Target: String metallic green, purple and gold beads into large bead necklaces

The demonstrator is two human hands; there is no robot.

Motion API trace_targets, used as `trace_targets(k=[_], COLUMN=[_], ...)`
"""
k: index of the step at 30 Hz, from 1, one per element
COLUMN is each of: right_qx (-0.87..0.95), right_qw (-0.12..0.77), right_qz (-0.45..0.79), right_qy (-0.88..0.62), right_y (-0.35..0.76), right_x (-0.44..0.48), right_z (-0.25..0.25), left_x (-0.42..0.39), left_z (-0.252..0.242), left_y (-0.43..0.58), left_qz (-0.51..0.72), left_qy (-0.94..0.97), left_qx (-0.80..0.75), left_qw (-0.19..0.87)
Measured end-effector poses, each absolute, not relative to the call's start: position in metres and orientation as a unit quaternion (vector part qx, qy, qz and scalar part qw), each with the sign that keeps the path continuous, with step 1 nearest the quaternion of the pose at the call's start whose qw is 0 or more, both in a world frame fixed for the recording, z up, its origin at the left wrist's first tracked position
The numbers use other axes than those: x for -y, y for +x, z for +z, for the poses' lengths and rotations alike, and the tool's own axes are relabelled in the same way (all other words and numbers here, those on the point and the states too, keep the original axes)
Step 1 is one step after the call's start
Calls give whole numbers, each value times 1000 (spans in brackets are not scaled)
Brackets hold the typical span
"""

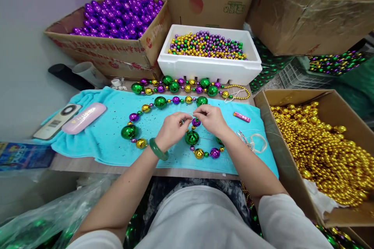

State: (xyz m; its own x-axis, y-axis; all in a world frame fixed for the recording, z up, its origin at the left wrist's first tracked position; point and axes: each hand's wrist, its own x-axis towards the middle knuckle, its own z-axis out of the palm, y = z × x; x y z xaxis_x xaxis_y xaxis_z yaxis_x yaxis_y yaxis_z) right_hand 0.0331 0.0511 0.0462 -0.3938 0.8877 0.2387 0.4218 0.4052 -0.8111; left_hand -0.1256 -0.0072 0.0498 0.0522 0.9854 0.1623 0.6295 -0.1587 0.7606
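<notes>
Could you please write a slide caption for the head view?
Left hand and right hand pinch a green, gold and purple bead strand on a turquoise towel.

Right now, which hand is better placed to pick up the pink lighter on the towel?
Right. The right hand sits nearer the lighter, with bare towel between them. The left hand would probably have to cross over the right and the necklace.
</notes>
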Motion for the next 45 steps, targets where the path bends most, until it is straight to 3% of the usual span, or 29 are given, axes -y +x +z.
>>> trace_targets(k=[3, 5, 9, 11, 17, 20, 23, 26, 29, 32, 36, 45], right_qx=[824, 871, 913, 902, 650, 517, 500, 624, 783, 888, 918, 755], right_qw=[242, 159, 52, 81, 342, 428, 476, 472, 356, 192, 135, 311], right_qz=[284, 242, 215, 278, 579, 632, 566, 386, 219, 137, 145, 367], right_qy=[-426, -398, -343, -321, -354, -388, -450, -488, -460, -394, -343, -447], right_y=[35, 35, 36, 37, 31, 17, 6, 8, 20, 32, 40, 32], right_x=[-53, -54, -57, -60, -61, -50, -39, -35, -38, -42, -48, -51], right_z=[55, 63, 80, 82, 50, 27, 17, 19, 30, 45, 63, 57], left_x=[13, 15, 10, 4, -6, -4, 1, 7, 10, 9, 4, 4], left_z=[43, 43, 48, 50, 38, 27, 21, 21, 25, 28, 35, 39], left_y=[-131, -134, -138, -139, -136, -126, -118, -118, -124, -132, -138, -133], left_qz=[265, 232, 276, 338, 483, 497, 492, 444, 372, 318, 312, 396], left_qy=[787, 815, 817, 783, 551, 488, 536, 662, 753, 798, 820, 785], left_qx=[-551, -531, -505, -513, -553, -556, -590, -584, -543, -506, -476, -475], left_qw=[78, 14, 31, 94, 396, 453, 350, 154, 3, -76, -58, 43])
